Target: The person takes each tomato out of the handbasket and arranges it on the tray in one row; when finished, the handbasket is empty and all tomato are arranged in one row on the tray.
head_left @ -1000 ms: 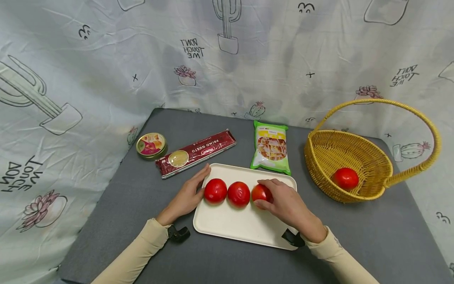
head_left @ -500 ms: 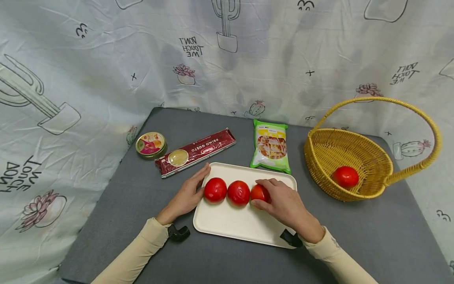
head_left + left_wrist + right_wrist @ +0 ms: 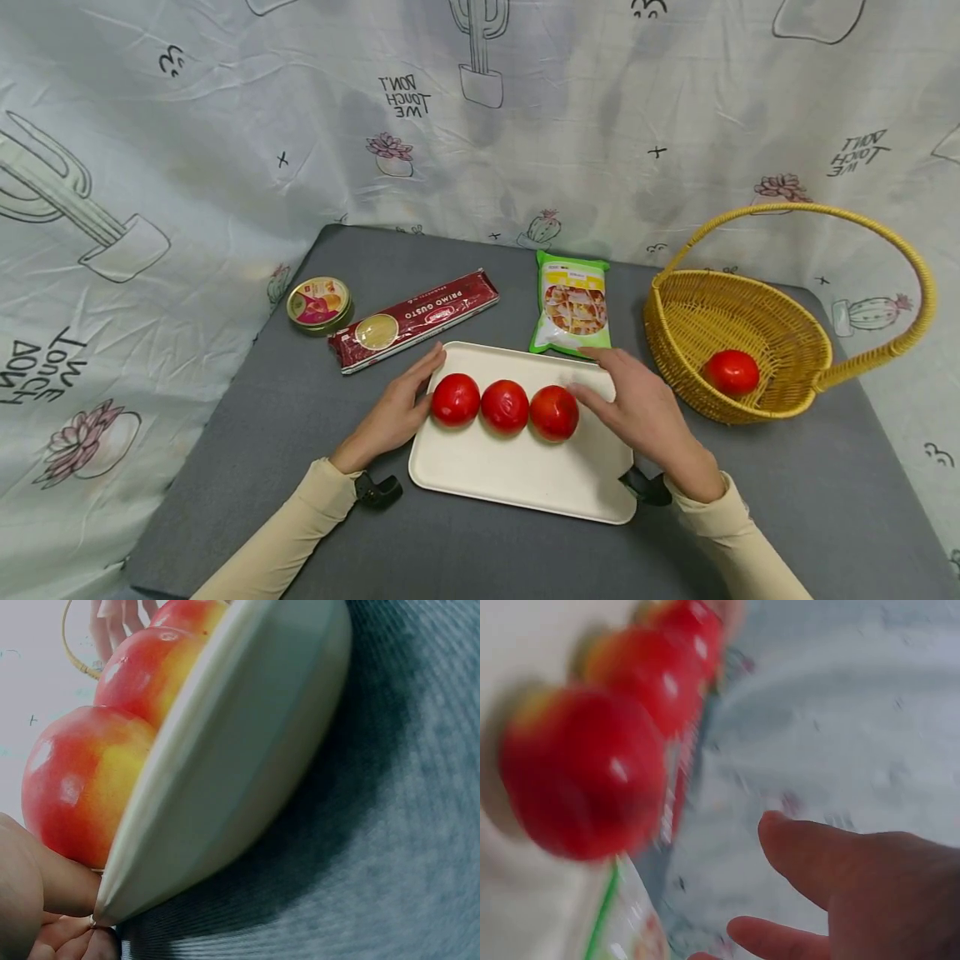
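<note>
Three red apples with yellow patches stand in a row on a cream tray (image 3: 510,479): the left apple (image 3: 455,401), the middle apple (image 3: 505,407) and the right apple (image 3: 554,413). My left hand (image 3: 393,412) grips the tray's left edge; in the left wrist view its thumb (image 3: 67,885) lies on the rim beside the nearest apple, fingers below. My right hand (image 3: 645,408) is over the tray's right side, fingers spread and holding nothing, its thumb just right of the right apple. The right wrist view shows a gap between that apple (image 3: 585,776) and the thumb (image 3: 802,851).
A yellow wicker basket (image 3: 675,367) with a tall handle stands at the right, another red apple (image 3: 731,372) inside. Behind the tray lie a round tin (image 3: 319,305), a dark red spaghetti pack (image 3: 415,322) and a green-edged food bag (image 3: 573,304). A patterned cloth (image 3: 480,150) hangs behind the table.
My right hand first slid its apple slightly left toward the middle one, then let go and moved right and away from it. My left hand stays at the tray's edge.
</note>
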`<state>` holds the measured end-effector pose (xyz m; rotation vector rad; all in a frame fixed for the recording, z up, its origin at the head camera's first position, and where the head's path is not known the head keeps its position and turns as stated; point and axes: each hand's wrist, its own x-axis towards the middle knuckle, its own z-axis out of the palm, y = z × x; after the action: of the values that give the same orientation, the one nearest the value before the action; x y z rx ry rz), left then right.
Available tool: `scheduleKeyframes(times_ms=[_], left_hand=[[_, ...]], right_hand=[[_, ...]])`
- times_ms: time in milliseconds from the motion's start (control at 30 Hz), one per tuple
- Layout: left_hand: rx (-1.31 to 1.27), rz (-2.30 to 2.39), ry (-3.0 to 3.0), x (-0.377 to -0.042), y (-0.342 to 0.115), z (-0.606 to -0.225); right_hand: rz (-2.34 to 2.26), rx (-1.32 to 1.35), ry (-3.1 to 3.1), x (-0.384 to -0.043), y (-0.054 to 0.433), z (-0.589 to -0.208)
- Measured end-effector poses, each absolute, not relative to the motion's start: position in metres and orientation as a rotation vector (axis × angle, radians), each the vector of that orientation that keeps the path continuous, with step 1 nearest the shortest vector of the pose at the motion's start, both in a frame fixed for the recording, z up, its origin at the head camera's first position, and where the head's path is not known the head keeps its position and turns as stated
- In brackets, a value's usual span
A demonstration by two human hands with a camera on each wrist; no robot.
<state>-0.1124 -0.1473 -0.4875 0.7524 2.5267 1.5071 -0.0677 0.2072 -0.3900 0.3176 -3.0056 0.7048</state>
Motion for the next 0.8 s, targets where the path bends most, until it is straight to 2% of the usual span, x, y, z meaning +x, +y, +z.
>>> scheduleKeyframes(times_ms=[200,433,600,800], left_hand=[[0.743,1.506,2.519,-0.112,-0.147,-0.487],[0.758,1.509,2.52,-0.114,-0.146,-0.487],[0.756,1.517,2.508,-0.114,-0.147,-0.485],[0.745,1.501,2.521,-0.113,-0.146,-0.487]], right_hand=[[0.865,0.167,-2.901,-0.077,0.252,-0.366],[0.91,-0.129,-2.917,-0.086,0.328,-0.353],[1.004,-0.298,-3.027,-0.09,0.376,-0.357],[1.05,-0.364,-3.149,-0.093,0.407,-0.37]])
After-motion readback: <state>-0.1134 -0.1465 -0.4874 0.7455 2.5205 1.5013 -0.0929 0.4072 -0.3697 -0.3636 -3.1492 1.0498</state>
